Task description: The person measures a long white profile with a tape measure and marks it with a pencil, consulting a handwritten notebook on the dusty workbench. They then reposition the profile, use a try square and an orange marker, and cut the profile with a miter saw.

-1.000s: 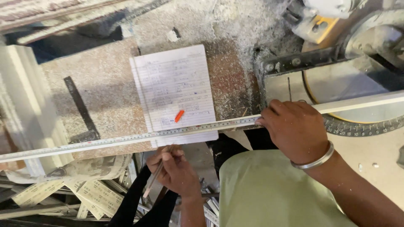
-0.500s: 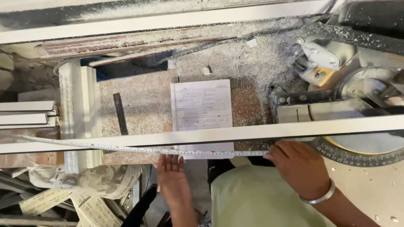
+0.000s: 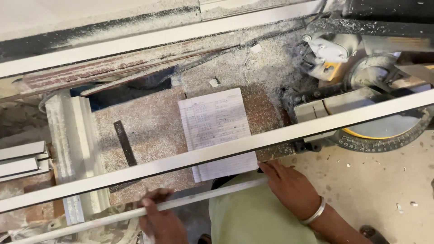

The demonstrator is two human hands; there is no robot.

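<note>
A long white metal profile (image 3: 226,151) lies slanted across the stone-topped bench, over the lower part of a lined notepad (image 3: 216,121). Below it, nearer to me, a thin pale measuring tape (image 3: 203,195) stretches out, blurred. My left hand (image 3: 158,219) is closed around the tape near the bench's front edge. My right hand (image 3: 291,187), a silver bangle (image 3: 314,211) on its wrist, pinches the tape's right end just below the notepad's corner. Neither hand touches the long profile.
A mitre saw (image 3: 361,68) with a round angle scale stands at the right amid sawdust. A short white moulding (image 3: 72,149) and stacked profiles (image 3: 20,160) lie at the left. A flat black strip (image 3: 124,144) rests on the bench. More long profiles (image 3: 135,40) run along the back.
The tape has come away from the long profile and moved toward me with both hands. The profile now lies farther off, across the notepad. The red mark on the pad is out of sight.
</note>
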